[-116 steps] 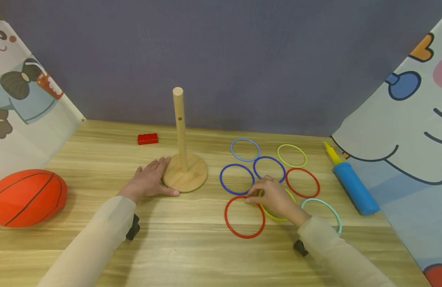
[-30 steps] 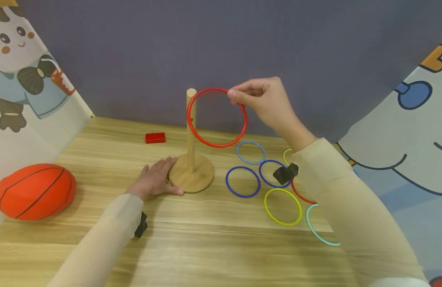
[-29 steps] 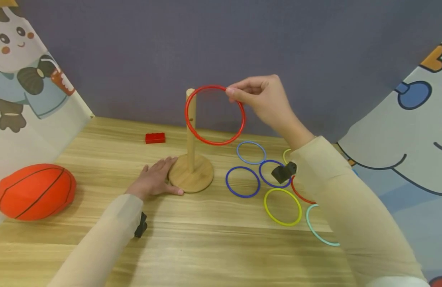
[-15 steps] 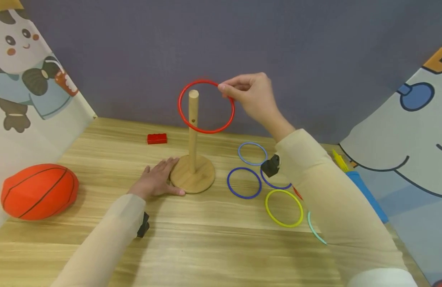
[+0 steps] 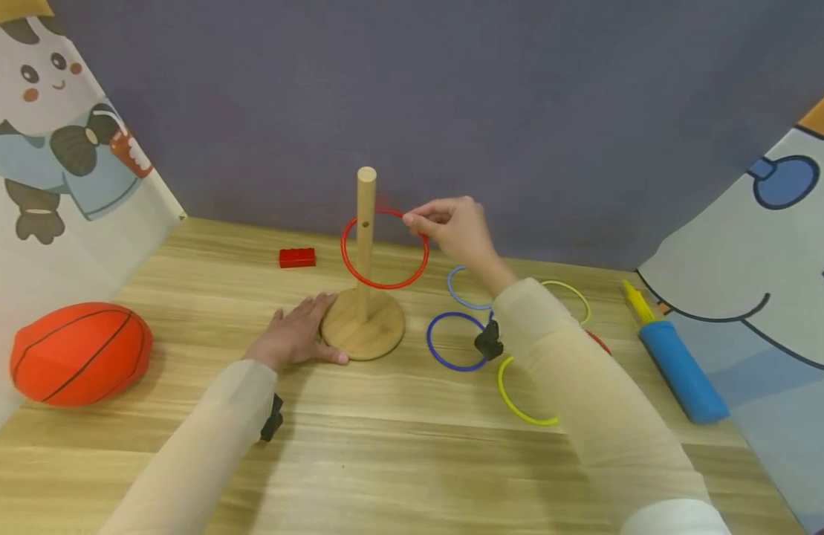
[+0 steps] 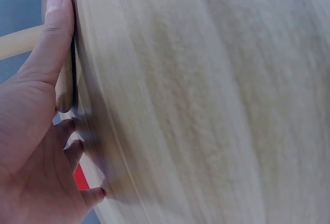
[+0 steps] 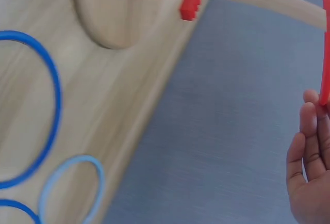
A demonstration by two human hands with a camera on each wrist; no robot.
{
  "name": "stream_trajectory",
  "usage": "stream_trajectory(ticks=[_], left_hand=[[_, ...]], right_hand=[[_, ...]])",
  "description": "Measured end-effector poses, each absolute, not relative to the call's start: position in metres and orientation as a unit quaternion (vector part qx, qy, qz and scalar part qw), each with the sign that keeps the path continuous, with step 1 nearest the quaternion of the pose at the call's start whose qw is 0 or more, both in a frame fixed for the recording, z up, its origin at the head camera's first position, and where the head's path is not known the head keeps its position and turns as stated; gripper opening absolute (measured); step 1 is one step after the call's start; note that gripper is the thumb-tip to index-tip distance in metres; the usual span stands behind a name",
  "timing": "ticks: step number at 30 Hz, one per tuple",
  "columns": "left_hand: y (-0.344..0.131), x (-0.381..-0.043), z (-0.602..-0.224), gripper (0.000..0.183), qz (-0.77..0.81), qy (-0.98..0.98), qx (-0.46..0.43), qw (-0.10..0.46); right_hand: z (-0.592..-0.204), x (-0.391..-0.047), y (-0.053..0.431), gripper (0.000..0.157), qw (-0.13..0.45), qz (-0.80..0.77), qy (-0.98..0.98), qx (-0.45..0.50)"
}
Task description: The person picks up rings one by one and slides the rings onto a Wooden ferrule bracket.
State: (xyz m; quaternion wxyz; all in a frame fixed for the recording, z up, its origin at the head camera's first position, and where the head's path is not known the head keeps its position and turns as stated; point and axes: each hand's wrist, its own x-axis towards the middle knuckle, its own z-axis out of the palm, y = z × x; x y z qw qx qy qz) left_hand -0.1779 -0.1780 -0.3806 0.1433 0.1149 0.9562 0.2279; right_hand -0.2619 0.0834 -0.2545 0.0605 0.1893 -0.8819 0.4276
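In the head view a wooden post (image 5: 365,200) stands upright on a round base (image 5: 378,338). My right hand (image 5: 455,227) pinches a red ring (image 5: 386,287) at its upper right edge. The ring encircles the post below its top, tilted: its far edge passes behind the wood and its near edge in front. My left hand (image 5: 296,333) lies against the left side of the base, fingers spread and thumb along the front rim. The left wrist view shows that thumb (image 6: 56,33) on the base's edge. In the right wrist view, fingers (image 7: 309,126) meet the red ring.
Blue rings (image 5: 433,345), a yellow ring (image 5: 508,394) and others lie to the right, some partly covered by my right sleeve. A blue pump (image 5: 682,371) lies beyond them. A red toy brick (image 5: 296,258) sits behind left. A basketball-patterned ball (image 5: 84,353) lies far left.
My right hand picked up the red ring from the table, carried it left above the post, and has lowered it round the post. My left hand stays at the base.
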Motion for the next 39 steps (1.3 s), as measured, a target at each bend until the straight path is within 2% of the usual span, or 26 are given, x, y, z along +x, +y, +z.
stream_trajectory(ticks=[20,39], left_hand=[[-0.177,-0.181,-0.383,0.128,0.231,0.955,0.102,0.153],[-0.175,-0.179,-0.38,0.122,0.232,0.955,0.108,0.15]], right_hand=[[-0.341,-0.253,0.069,0.018,0.001,0.419,-0.89,0.181],[-0.384,-0.253,0.061,0.018,0.025,0.369,-0.909,0.193]])
